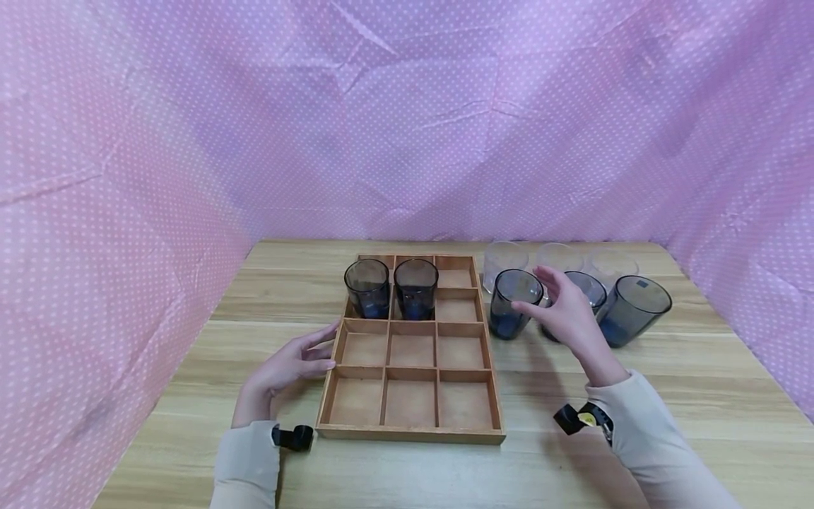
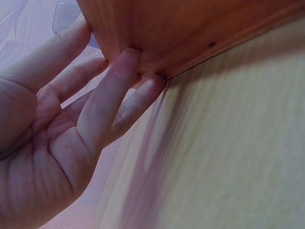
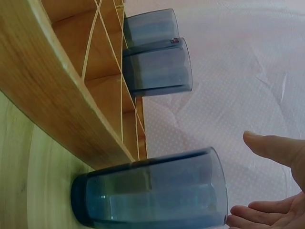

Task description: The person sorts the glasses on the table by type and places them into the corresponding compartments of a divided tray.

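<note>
My left hand touches the left side of the wooden divided tray with its fingertips. In the left wrist view those fingers reach along the tray's wall at its lower edge. Over on the right, my right hand is spread at the rim of a smoky blue-grey drinking glass that stands upright beside the tray. The right wrist view has the thumb apart from this glass, with the other fingertips close to its rim. Two matching glasses stand in the tray's left and middle columns, second row from the back.
Two more smoky glasses stand right of the tray, one partly behind my right hand and another at the far right. Behind them are three clear glasses. Pink dotted cloth surrounds the wooden table.
</note>
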Demonstrator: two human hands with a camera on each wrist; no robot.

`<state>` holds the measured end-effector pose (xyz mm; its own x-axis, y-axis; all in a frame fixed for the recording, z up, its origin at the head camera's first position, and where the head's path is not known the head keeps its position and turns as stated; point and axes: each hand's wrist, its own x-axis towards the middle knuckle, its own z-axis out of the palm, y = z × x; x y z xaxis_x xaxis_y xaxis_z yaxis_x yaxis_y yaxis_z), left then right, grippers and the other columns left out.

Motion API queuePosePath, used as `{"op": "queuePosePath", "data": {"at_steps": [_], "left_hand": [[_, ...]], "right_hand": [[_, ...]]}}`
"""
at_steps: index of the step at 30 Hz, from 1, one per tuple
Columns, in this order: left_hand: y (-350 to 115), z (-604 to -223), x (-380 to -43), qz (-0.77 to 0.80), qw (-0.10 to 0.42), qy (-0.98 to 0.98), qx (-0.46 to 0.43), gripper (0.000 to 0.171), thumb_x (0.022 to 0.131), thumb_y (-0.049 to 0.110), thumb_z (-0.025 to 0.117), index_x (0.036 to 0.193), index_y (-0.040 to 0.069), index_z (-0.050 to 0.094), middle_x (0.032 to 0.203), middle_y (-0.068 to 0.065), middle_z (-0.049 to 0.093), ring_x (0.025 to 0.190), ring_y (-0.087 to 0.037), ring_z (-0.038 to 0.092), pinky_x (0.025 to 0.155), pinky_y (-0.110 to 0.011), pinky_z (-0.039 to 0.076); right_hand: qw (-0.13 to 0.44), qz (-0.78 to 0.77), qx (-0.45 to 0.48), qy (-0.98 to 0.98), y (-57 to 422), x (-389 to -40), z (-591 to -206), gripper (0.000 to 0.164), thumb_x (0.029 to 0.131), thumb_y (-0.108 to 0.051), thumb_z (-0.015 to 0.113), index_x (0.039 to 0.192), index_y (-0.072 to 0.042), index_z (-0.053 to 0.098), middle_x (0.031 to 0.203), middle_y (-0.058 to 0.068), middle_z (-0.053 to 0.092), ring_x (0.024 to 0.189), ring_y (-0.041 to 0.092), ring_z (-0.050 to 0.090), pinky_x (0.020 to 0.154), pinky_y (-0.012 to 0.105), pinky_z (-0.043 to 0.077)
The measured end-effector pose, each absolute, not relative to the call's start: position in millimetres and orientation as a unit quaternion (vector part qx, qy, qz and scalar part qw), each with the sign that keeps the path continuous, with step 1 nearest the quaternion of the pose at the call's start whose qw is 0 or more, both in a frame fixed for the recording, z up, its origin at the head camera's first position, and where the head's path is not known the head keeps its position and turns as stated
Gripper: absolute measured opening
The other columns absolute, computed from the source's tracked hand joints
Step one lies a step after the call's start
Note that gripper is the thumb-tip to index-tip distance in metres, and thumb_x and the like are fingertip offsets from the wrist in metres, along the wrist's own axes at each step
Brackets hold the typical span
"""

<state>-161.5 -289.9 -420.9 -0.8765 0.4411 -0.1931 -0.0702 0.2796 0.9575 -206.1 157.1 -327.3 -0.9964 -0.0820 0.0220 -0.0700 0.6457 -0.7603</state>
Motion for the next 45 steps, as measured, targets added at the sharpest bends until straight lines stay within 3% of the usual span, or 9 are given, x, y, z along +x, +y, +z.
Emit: {"op": "queuePosePath", "data": {"at_steps": [17, 26, 33, 45], "left_hand": [[-289, -422, -162, 0.591, 0.217, 0.766, 0.127, 0.079, 0.093, 0.016, 0.064, 0.155, 0.006, 0.017, 0.162, -0.02, 0.004, 0.141, -0.05, 0.024, 0.101, -0.033, 0.051], [-289, -422, -162, 0.59, 0.217, 0.766, 0.131, 0.078, 0.093, 0.016, 0.064, 0.155, 0.006, 0.017, 0.162, -0.021, 0.005, 0.141, -0.05, 0.024, 0.101, -0.033, 0.051], [-289, -421, -161, 0.588, 0.217, 0.768, 0.129, 0.078, 0.093, 0.016, 0.064, 0.155, 0.007, 0.017, 0.162, -0.021, 0.006, 0.141, -0.051, 0.025, 0.102, -0.034, 0.051], [-289, -421, -161, 0.591, 0.218, 0.766, 0.127, 0.078, 0.093, 0.016, 0.064, 0.155, 0.006, 0.017, 0.162, -0.021, 0.005, 0.141, -0.05, 0.023, 0.103, -0.036, 0.05]], "right_hand": [[-0.005, -0.419, -0.019, 0.908, 159, -206, -349, 0.092, 0.084, -0.03, 0.076, 0.151, 0.003, 0.023, 0.156, 0.023, 0.029, 0.142, 0.041, 0.033, 0.116, 0.048, 0.034], [-0.029, -0.403, -0.008, 0.915, 157, -206, -360, 0.087, 0.084, -0.029, 0.076, 0.149, 0.003, 0.028, 0.145, 0.031, 0.041, 0.133, 0.044, 0.044, 0.111, 0.052, 0.04], [-0.025, -0.454, 0.01, 0.891, 154, -211, -370, 0.089, 0.085, -0.025, 0.076, 0.151, 0.003, 0.024, 0.149, 0.028, 0.038, 0.138, 0.04, 0.04, 0.112, 0.047, 0.04], [-0.101, -0.43, 0.04, 0.896, 148, -213, -380, 0.077, 0.077, -0.029, 0.083, 0.139, 0.001, 0.047, 0.132, 0.024, 0.059, 0.116, 0.038, 0.062, 0.099, 0.05, 0.051]]}}
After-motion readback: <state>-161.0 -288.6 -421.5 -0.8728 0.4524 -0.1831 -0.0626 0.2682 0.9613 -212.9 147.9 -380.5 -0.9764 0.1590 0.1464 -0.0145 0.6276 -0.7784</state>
